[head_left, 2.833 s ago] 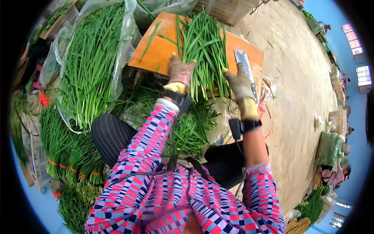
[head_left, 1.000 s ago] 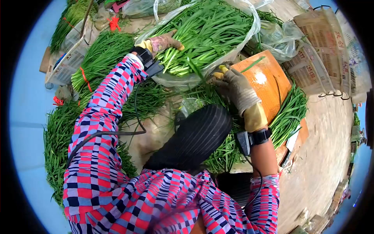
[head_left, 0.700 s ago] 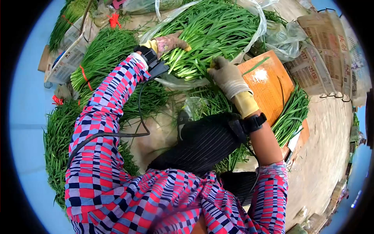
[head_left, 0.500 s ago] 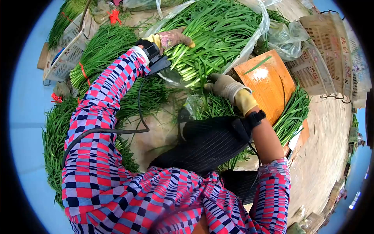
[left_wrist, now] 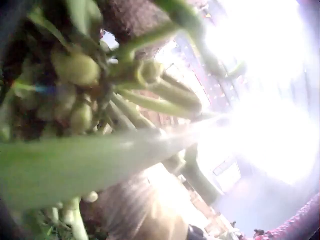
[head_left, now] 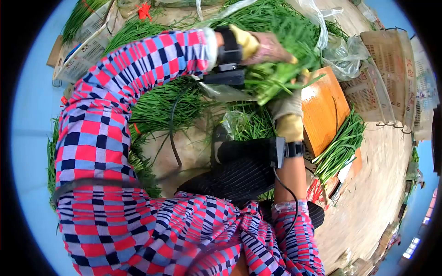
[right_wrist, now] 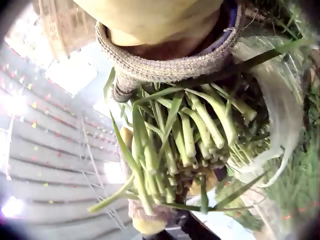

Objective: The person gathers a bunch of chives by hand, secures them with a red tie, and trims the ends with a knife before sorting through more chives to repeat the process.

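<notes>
Gloved left hand [head_left: 266, 48] grips a bunch of long green stalks [head_left: 271, 83] above the plastic-bagged pile, pale cut ends towards the body. Against the bunch's right side is the gloved right hand [head_left: 288, 103], its fingers partly behind the leaves, thumb tip up; it also holds the bunch. In the right wrist view the stalk ends [right_wrist: 200, 125] hang below the right glove's knitted cuff [right_wrist: 165, 70], with part of the left glove [right_wrist: 150, 212] beneath. Stalk ends [left_wrist: 155, 90] and a blurred leaf fill much of the left wrist view, partly washed out by glare.
Right of the hands, a tilted orange board [head_left: 324, 110] bears another bunch [head_left: 340, 147] and a knife [head_left: 344, 172]. Clear plastic [head_left: 347, 55] and a crate [head_left: 368, 87] stand behind. Tied bunches [head_left: 170, 108] lie left, loose greens [head_left: 253, 122] by the knee.
From the pile's left edge, the left hand has moved right with a bunch, now raised. The right hand has come up from the pile's near edge to meet it. Earlier, both hands were over the board.
</notes>
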`<state>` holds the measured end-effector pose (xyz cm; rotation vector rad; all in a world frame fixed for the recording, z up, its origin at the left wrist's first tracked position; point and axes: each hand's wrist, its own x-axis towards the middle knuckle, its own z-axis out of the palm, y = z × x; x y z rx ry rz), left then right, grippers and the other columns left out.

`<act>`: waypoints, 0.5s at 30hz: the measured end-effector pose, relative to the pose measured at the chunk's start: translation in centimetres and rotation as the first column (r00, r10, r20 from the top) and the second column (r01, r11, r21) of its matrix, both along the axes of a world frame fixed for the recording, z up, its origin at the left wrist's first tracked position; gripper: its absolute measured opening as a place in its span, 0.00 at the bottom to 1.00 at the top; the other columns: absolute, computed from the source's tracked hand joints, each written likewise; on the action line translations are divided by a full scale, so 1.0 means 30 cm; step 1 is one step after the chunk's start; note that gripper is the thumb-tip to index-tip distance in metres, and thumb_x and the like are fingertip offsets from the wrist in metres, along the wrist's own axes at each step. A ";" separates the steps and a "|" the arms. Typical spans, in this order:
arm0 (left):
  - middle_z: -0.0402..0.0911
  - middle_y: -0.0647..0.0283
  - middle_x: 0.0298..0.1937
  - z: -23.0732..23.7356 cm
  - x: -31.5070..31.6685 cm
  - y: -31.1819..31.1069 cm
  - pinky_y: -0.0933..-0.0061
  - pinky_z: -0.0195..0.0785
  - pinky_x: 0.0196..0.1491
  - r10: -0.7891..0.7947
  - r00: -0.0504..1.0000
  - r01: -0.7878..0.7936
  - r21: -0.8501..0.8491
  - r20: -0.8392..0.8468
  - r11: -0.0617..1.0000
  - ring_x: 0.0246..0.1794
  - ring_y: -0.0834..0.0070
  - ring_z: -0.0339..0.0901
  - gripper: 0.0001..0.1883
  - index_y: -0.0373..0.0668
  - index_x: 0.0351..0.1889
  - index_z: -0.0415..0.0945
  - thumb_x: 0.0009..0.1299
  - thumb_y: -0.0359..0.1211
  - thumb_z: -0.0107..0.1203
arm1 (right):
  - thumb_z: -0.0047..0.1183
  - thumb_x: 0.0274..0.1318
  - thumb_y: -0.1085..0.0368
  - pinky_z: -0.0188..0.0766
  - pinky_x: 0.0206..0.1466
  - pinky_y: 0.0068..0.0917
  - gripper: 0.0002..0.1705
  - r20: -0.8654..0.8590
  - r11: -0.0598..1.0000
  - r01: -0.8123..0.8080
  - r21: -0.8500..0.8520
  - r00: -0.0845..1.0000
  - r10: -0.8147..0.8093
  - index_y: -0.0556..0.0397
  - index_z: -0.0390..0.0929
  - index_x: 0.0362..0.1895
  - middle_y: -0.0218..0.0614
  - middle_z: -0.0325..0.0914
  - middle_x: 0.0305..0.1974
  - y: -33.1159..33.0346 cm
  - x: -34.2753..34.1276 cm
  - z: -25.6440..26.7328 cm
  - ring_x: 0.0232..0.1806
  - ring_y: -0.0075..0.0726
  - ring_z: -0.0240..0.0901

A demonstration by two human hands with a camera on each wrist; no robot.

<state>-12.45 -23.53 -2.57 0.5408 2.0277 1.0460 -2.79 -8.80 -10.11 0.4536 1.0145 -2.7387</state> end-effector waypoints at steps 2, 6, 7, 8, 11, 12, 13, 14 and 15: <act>0.57 0.33 0.66 0.083 0.103 0.075 0.52 0.56 0.66 0.114 0.990 -0.120 -0.061 -0.086 0.991 0.65 0.46 0.62 0.56 0.33 0.71 0.47 0.55 0.58 0.62 | 0.29 0.64 0.35 0.47 0.70 0.48 0.40 -0.070 0.998 -0.016 -0.058 0.997 0.012 0.50 0.57 0.67 0.39 0.56 0.69 0.066 0.071 -0.008 0.69 0.46 0.51; 0.51 0.33 0.69 0.081 0.235 0.143 0.54 0.57 0.66 0.104 0.969 -0.137 -0.135 -0.225 0.981 0.67 0.50 0.60 0.53 0.36 0.73 0.36 0.62 0.50 0.58 | 0.38 0.61 0.35 0.58 0.65 0.45 0.39 -0.074 0.991 -0.089 -0.098 0.994 0.081 0.49 0.62 0.65 0.38 0.62 0.65 0.154 0.096 -0.121 0.65 0.44 0.58; 0.52 0.33 0.69 0.073 0.238 0.106 0.54 0.58 0.66 0.080 0.958 -0.114 -0.106 -0.277 0.988 0.67 0.50 0.61 0.52 0.35 0.73 0.37 0.62 0.51 0.58 | 0.41 0.60 0.35 0.61 0.64 0.45 0.39 -0.070 0.990 -0.103 -0.096 0.993 0.096 0.49 0.63 0.65 0.38 0.63 0.64 0.171 0.085 -0.147 0.64 0.43 0.60; 0.52 0.33 0.69 0.057 0.228 0.074 0.55 0.58 0.66 0.059 0.944 -0.092 -0.085 -0.324 0.992 0.67 0.50 0.61 0.52 0.35 0.73 0.38 0.62 0.52 0.58 | 0.43 0.59 0.35 0.64 0.63 0.44 0.39 -0.068 0.989 -0.116 -0.094 0.992 0.110 0.49 0.64 0.64 0.38 0.65 0.64 0.186 0.083 -0.173 0.63 0.43 0.61; 0.60 0.35 0.66 0.042 0.233 -0.097 0.55 0.62 0.63 0.276 0.776 -0.272 0.095 -0.567 0.958 0.62 0.52 0.68 0.49 0.34 0.71 0.49 0.62 0.56 0.57 | 0.50 0.57 0.36 0.76 0.52 0.39 0.38 -0.040 0.989 -0.144 -0.037 0.989 0.142 0.50 0.69 0.60 0.38 0.75 0.55 0.226 0.019 -0.281 0.51 0.42 0.74; 0.64 0.37 0.63 0.018 0.215 -0.155 0.55 0.63 0.63 0.395 0.762 -0.400 0.107 -0.514 0.910 0.61 0.53 0.70 0.46 0.36 0.69 0.54 0.62 0.58 0.57 | 0.51 0.56 0.36 0.77 0.49 0.38 0.37 -0.022 0.993 -0.115 0.035 0.993 0.115 0.50 0.70 0.60 0.39 0.76 0.52 0.226 0.012 -0.285 0.47 0.42 0.76; 0.68 0.40 0.61 -0.033 0.167 -0.209 0.56 0.64 0.62 0.508 0.730 -0.519 0.113 -0.457 0.847 0.59 0.54 0.72 0.43 0.38 0.67 0.59 0.63 0.59 0.56 | 0.52 0.56 0.37 0.78 0.46 0.37 0.37 -0.006 0.990 -0.083 0.110 0.996 0.084 0.50 0.70 0.59 0.39 0.78 0.50 0.222 0.007 -0.283 0.44 0.42 0.77; 0.68 0.43 0.62 -0.115 0.152 -0.224 0.59 0.64 0.62 0.481 0.798 -0.478 0.104 -0.364 0.872 0.59 0.55 0.71 0.41 0.39 0.67 0.59 0.65 0.57 0.53 | 0.53 0.54 0.36 0.79 0.42 0.40 0.38 0.002 0.994 -0.058 0.090 0.998 0.058 0.50 0.71 0.58 0.39 0.79 0.48 0.214 -0.009 -0.305 0.41 0.42 0.78; 0.69 0.46 0.63 -0.197 0.138 -0.238 0.61 0.65 0.61 0.447 0.854 -0.439 0.095 -0.264 0.894 0.60 0.56 0.71 0.38 0.40 0.67 0.59 0.68 0.56 0.50 | 0.55 0.52 0.35 0.78 0.43 0.40 0.39 -0.019 0.992 -0.068 0.104 0.997 0.070 0.50 0.71 0.58 0.39 0.79 0.48 0.208 -0.016 -0.318 0.41 0.43 0.78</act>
